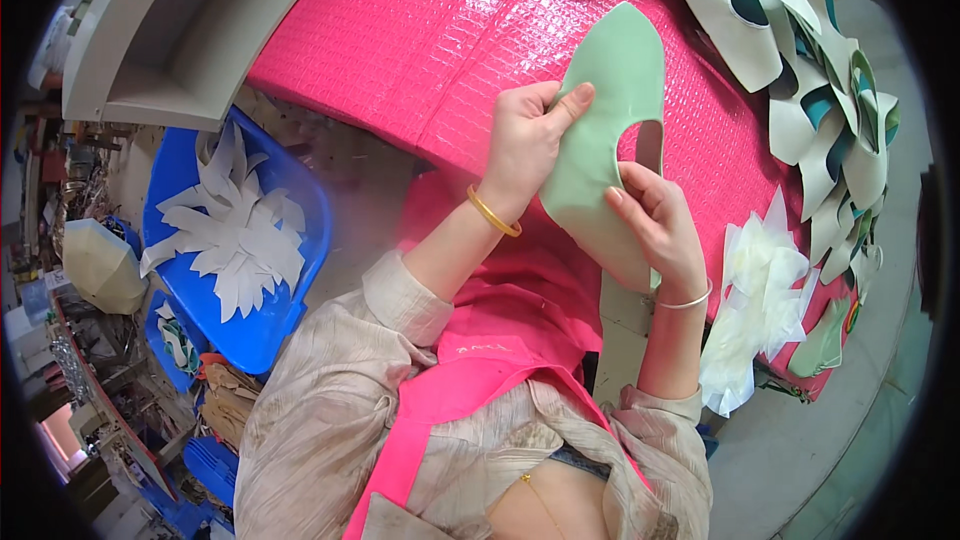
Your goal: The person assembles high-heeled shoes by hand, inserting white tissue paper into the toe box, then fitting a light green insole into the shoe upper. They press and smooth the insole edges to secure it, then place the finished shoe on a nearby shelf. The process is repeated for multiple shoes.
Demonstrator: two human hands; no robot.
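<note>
A pale green shoe upper [614, 65], smooth and with a rounded cut-out opening, is held up at a tilt in front of me. My left hand [530, 140] grips its left edge, thumb on the face and fingers bent behind. At the edge of the opening, my right hand [662, 225] pinches the material between thumb and fingers. The upper's lower end hangs over my lap, partly behind my right hand. Underneath it lies the pink-covered table [400, 70].
White shoe uppers with green linings [800, 50] line the table's far right edge. Thin whitish sheets [755, 290] are heaped at the near right, beside another green piece [822, 340]. At left, a blue plastic bin [300, 205] holds white cut pieces, below a grey open box [190, 50].
</note>
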